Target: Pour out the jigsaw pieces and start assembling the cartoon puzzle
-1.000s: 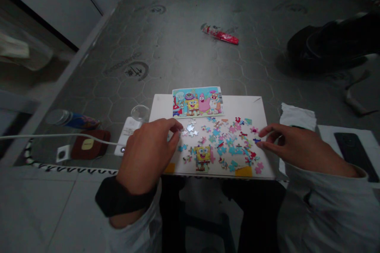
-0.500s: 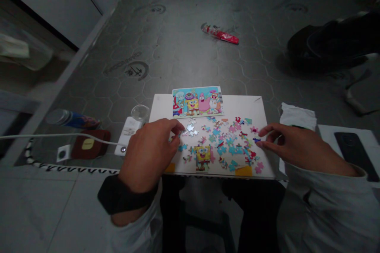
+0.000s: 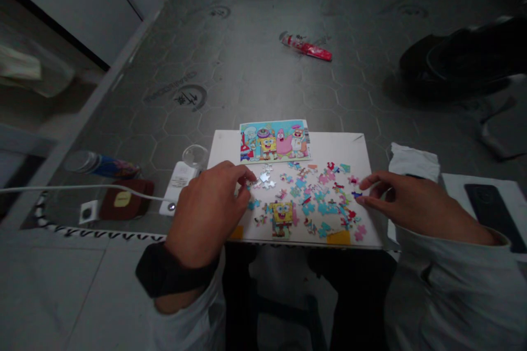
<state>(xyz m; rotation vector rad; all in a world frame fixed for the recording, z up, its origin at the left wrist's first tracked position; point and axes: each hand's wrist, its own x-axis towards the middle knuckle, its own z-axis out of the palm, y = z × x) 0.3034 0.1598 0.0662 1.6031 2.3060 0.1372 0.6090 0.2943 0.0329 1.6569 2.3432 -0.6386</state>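
My left hand [image 3: 212, 205] rests over the left side of a white board [image 3: 349, 145]. Its thumb and forefinger are bent with a gap between them, beside silver-backed jigsaw pieces [image 3: 267, 180]. At the board's right edge is my right hand [image 3: 405, 197], thumb and forefinger apart. A dark blue puzzle piece [image 3: 357, 194] lies at its thumb tip; whether they touch I cannot tell. Loose pink and light-blue jigsaw pieces [image 3: 319, 197] are scattered between the hands. Near the front edge sits a joined yellow cartoon figure [image 3: 282, 216]. Behind them lies a printed picture card [image 3: 275, 141].
To the left are a power bank [image 3: 178, 184] with a white cable, a brown case [image 3: 127, 203] and a blue bottle [image 3: 111, 166]. On the right lie a white tissue [image 3: 411, 159] and a phone box [image 3: 489, 208]. A red wrapper [image 3: 307, 46] lies farther back.
Both hands stay in almost the same place and pose. The whole view shifts very slightly; no puzzle piece has visibly moved.
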